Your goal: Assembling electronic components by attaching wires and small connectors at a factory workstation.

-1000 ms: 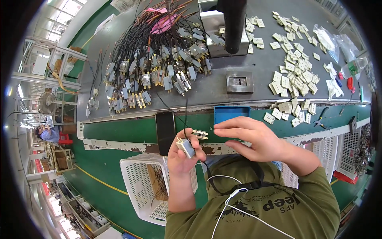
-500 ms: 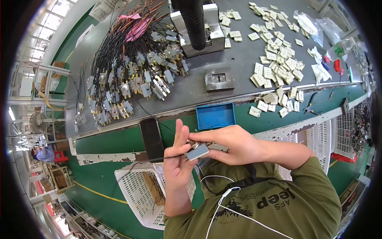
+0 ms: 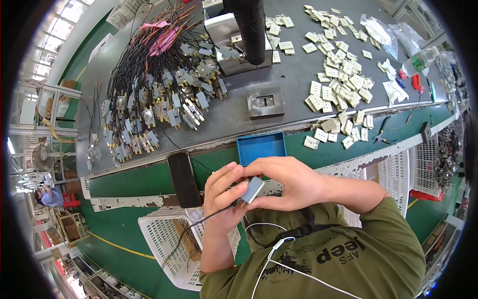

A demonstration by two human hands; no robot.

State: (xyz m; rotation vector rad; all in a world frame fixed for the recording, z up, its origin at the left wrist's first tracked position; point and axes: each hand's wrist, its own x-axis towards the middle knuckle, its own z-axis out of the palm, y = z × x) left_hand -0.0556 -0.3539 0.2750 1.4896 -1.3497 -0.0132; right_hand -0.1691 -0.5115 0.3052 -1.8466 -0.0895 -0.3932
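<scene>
My left hand [image 3: 219,195] and my right hand [image 3: 291,182] meet in front of my body, in the air near the bench's front edge. Between them they grip a grey rectangular block with a white edge [image 3: 253,190], joined to a thin black cable [image 3: 214,214] that trails down to the left. The fingers of both hands are closed around it and cover its inner parts. Just beyond the hands sits a shallow blue tray [image 3: 261,145]. A dark phone [image 3: 183,180] lies left of them. A metal fixture block with a slot [image 3: 266,101] rests farther back.
A large bunch of cabled grey assemblies [image 3: 164,94] covers the bench's left. Many cream socket plates [image 3: 343,74] are heaped at right, near pliers [image 3: 382,132]. A press-like machine [image 3: 234,40] stands at the back. White baskets [image 3: 167,244] are below the edge.
My left fingers, stretched upward before, have curled in around the grey block. The block has turned more upright, and my right hand keeps its hold.
</scene>
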